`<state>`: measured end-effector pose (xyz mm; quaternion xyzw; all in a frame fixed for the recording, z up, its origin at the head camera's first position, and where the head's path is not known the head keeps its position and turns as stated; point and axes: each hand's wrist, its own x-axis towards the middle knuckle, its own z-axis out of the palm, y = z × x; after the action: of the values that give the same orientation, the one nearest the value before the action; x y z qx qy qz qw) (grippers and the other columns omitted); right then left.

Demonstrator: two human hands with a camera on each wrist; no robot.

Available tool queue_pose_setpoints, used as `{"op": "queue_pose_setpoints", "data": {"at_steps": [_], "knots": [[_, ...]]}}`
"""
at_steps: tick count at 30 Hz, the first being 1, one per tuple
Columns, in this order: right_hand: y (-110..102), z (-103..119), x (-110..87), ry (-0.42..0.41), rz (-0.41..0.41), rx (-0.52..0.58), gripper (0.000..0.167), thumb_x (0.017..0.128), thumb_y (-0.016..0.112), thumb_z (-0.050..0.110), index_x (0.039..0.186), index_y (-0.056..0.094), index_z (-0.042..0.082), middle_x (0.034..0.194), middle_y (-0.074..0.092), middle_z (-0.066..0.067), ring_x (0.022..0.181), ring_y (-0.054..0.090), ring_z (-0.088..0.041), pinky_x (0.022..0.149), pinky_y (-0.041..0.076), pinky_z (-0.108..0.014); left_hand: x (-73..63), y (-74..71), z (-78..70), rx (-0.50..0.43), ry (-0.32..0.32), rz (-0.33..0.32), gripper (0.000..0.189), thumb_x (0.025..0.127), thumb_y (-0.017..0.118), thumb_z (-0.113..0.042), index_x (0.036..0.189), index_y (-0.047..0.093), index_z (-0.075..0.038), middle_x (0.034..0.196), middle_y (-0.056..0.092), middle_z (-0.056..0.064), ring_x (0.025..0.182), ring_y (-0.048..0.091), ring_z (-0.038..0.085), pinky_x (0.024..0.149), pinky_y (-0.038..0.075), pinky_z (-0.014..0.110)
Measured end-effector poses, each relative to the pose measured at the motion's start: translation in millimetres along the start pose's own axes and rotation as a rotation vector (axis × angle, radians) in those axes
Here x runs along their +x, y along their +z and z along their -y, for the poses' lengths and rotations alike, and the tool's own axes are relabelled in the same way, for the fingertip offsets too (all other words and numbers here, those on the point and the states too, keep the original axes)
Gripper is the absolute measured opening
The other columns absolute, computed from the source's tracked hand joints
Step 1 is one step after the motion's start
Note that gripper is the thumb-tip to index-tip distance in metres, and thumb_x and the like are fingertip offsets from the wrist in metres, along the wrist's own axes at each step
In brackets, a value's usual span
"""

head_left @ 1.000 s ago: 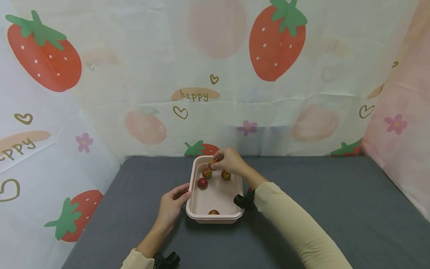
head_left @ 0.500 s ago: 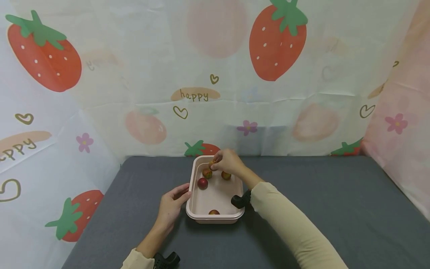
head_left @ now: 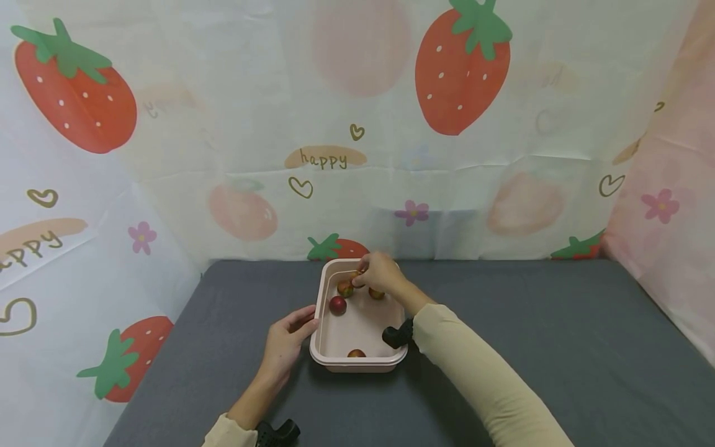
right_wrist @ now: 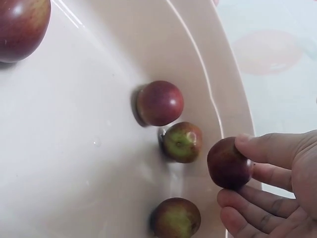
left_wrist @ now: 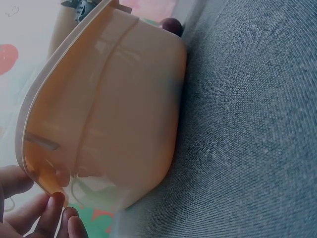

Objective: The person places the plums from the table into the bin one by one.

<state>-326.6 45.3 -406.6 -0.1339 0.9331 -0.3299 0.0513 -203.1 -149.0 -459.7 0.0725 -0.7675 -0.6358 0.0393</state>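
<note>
Pale pink tray (head_left: 335, 338) here, with its far end right under the right grip (head_left: 382, 273) and a grey cloth-covered table (head_left: 530, 323) beneath it. One small dark red fruit (right_wrist: 228, 166) is pinched in that grip between thumb and fingertips, so it's closed only as far as the fruit lets it; whether the tray floor is touched by the fruit can't really be told. Just beside it, a bit to the near left, a greenish fruit (right_wrist: 182, 142) can be seen, then a shiny red fruit (head_left: 337, 305) next along. Another fruit (right_wrist: 176, 218) is partly covered by the right grip, on its near side, and a reddish fruit (head_left: 356, 353) is half hidden by the tray's near rim, well apart from the grip. The tray's left rim is held by the left grip (head_left: 283, 341), caught between thumb and fingers. One more dark fruit (left_wrist: 171, 26) is spotted outside the tray, well away from the left grip, partly blocked by the tray wall.
</note>
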Motion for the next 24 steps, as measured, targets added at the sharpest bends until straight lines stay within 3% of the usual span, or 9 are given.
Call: {"op": "queue_pose_setpoints", "data": {"at_steps": [10, 20, 24], "knots": [[4.2, -2.4, 2.1, 0.019, 0.01, -0.042, 0.021, 0.081, 0.079, 0.02, 0.095, 0.072, 0.007, 0.095, 0.07, -0.008, 0.082, 0.058, -0.019, 0.07, 0.047, -0.03, -0.4, 0.7, 0.3, 0.006, 0.006, 0.004, 0.039, 0.092, 0.066, -0.014, 0.129, 0.061, -0.002, 0.126, 0.064, 0.018, 0.114, 0.058, 0.023, 0.083, 0.048, 0.013], [2.7, -2.9, 0.2, 0.012, 0.01, -0.067, 0.021, 0.081, 0.079, 0.019, 0.096, 0.071, 0.007, 0.1, 0.07, -0.008, 0.094, 0.059, -0.023, 0.087, 0.05, -0.039, 0.9, 1.5, 0.7, 0.016, -0.003, -0.003, 0.036, 0.092, 0.065, -0.012, 0.128, 0.063, -0.004, 0.124, 0.066, 0.015, 0.113, 0.059, 0.022, 0.088, 0.05, 0.019], [-5.1, -0.2, -2.2, -0.018, 0.024, -0.043, 0.024, 0.083, 0.076, 0.019, 0.1, 0.07, 0.004, 0.103, 0.07, -0.01, 0.091, 0.061, -0.023, 0.081, 0.052, -0.036, 0.8, 1.1, 0.6, 0.019, -0.006, -0.007, 0.036, 0.093, 0.065, -0.012, 0.128, 0.063, -0.004, 0.124, 0.066, 0.016, 0.113, 0.059, 0.024, 0.087, 0.05, 0.019]]}}
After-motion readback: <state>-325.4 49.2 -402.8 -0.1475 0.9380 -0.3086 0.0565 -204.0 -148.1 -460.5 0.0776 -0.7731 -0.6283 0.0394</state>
